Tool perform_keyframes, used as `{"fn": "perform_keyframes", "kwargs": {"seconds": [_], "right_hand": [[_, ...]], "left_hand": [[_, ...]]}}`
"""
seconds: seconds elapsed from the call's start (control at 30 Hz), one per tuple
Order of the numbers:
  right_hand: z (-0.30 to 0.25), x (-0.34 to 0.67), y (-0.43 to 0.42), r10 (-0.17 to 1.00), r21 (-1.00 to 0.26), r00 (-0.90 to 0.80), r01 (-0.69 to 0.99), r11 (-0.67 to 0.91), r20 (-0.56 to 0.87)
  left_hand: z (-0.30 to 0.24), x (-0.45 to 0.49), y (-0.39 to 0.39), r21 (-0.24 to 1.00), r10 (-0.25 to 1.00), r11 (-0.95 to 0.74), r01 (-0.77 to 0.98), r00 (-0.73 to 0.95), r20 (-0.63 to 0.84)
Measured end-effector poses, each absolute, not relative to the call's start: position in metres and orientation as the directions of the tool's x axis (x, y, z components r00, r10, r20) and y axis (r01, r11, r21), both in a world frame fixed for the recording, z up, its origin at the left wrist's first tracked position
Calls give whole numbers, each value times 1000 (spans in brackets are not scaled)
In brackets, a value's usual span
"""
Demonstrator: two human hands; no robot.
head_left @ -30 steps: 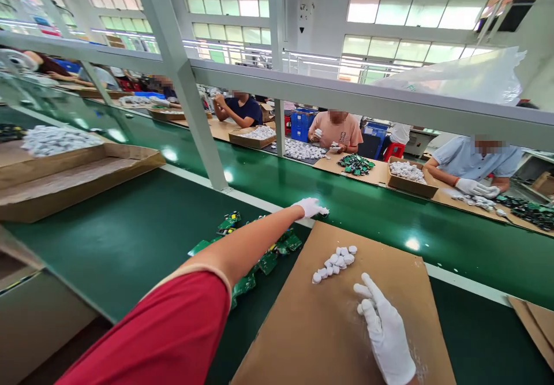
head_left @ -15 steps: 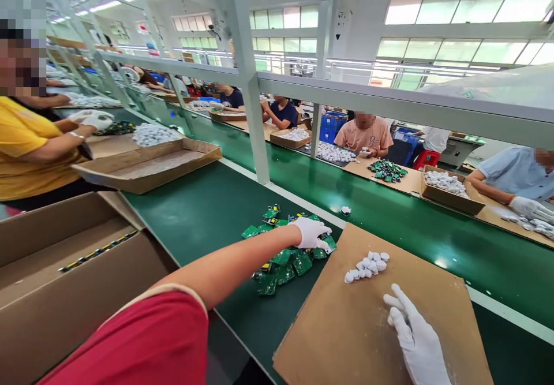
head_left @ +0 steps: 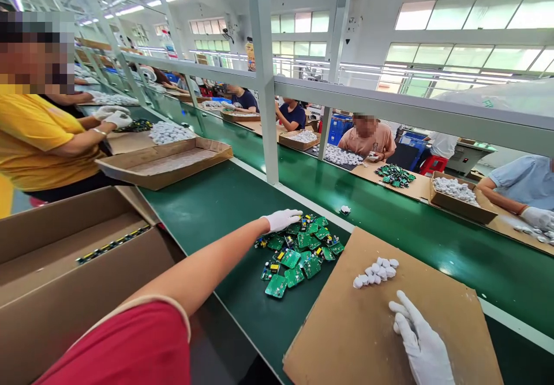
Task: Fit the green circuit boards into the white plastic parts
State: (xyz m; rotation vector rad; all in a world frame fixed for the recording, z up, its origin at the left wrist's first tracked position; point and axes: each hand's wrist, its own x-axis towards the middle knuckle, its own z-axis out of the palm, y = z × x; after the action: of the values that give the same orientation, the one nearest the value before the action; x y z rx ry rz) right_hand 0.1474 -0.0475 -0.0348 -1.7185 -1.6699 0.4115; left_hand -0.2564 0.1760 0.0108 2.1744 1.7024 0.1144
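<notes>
My left hand (head_left: 283,220), in a white glove, reaches out to the far left edge of a pile of green circuit boards (head_left: 303,240). Its fingers are stretched out flat against the boards, gripping none that I can see. The boards carry yellow and dark components and lie loosely heaped on the green work surface. My right hand (head_left: 422,339), also gloved in white, rests over a cardboard sheet (head_left: 346,321) with its fingers apart and nothing in them. Just beyond it sits a small cluster of white rounded pieces (head_left: 376,273) on the cardboard.
A green conveyor belt (head_left: 389,229) runs past the cardboard, with one small white-topped piece (head_left: 345,210) on it. Metal posts (head_left: 265,85) stand along its edge. At left are a big cardboard box (head_left: 86,281) and a shallow tray (head_left: 168,163); a person in yellow works beyond.
My left hand has moved from the right side of the board pile to its far left edge, and the boards sit more spread out. My right hand stays over the cardboard. The view has shifted slightly.
</notes>
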Motion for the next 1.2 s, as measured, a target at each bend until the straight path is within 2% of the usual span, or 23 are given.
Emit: {"fn": "perform_keyframes", "kwargs": {"seconds": [0.1,0.27,0.5,0.67,0.8,0.87,0.9,0.93,0.97,1.0,1.03,1.1,1.13,1.2], "right_hand": [[-33,147,-49,961,-657,122,751,74,247],[-30,148,-50,946,-675,154,733,84,285],[-32,152,-49,958,-672,189,741,5,215],[-32,152,-49,951,-702,197,712,29,240],[-31,148,-48,953,-740,188,670,53,239],[-28,146,-50,951,-757,197,651,56,239],[-27,145,-50,949,-765,205,642,55,240],[-25,145,-51,945,-772,218,633,55,245],[-23,146,-52,938,-779,236,625,53,253],[-21,147,-53,928,-785,264,618,48,264],[-19,149,-53,914,-790,297,612,40,276],[-16,152,-55,884,-803,366,596,18,292],[-14,153,-55,869,-809,398,588,5,294],[-12,155,-56,847,-819,441,573,-11,297]], "left_hand": [[16,-242,183,350,933,-249,903,320,-162],[33,-205,207,305,943,-281,910,321,-90],[26,-148,222,302,942,-224,927,286,-178],[38,-148,208,474,961,-186,861,261,-96],[55,-131,165,692,949,-248,678,315,32],[59,-113,133,806,929,-250,536,367,44],[59,-103,116,883,916,-218,416,400,38],[58,-93,98,989,893,-66,134,451,-1],[57,-83,81,984,856,131,-120,515,-51],[55,-73,64,902,805,325,-283,584,-107],[51,-63,50,786,730,503,-359,663,-165],[43,-46,25,611,561,728,-313,784,-267],[37,-39,16,572,499,777,-264,812,-302],[23,-27,3,578,444,794,-186,827,-345]]}}
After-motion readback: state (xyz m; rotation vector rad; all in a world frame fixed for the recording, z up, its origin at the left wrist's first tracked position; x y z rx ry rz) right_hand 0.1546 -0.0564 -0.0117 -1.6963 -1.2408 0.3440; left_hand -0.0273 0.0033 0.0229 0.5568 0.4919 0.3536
